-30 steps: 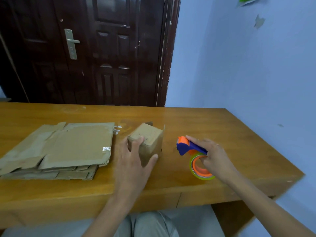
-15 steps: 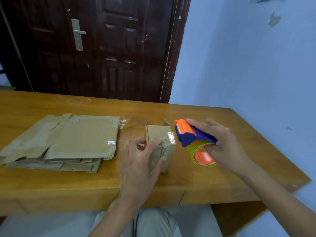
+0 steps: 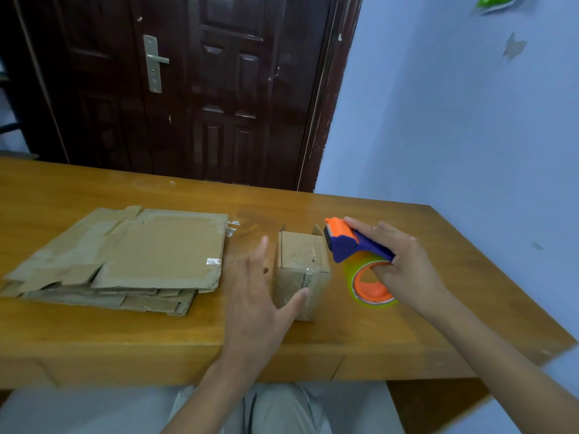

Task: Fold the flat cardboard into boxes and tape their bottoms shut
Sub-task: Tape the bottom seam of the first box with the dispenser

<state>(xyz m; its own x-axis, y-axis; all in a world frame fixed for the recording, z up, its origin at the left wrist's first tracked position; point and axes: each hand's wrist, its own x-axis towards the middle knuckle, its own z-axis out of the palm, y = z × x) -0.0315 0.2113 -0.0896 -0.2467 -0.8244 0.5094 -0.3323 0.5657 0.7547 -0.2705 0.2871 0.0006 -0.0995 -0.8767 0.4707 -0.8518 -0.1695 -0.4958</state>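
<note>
Wooden table (image 3: 407, 333), dark door behind. I see the small box (image 3: 302, 270) right of the flat cardboard stack (image 3: 125, 261): light, crushable, best braced by its side walls. Left hand (image 3: 260, 296) spread loose against it; right hand (image 3: 404, 267) clenches the tape dispenser (image 3: 354, 249).

A wooden table (image 3: 407, 333) with a glossy orange-brown top spans the middle of the frame, its near edge running along the lower part and its right corner at the lower right. A stack of flat cardboard (image 3: 125, 261) lies on it at centre left, with bits of silvery tape at its right edge. Just right of the stack, at centre, a small box (image 3: 300, 264) stands on the top, tape along its near edge.
</note>
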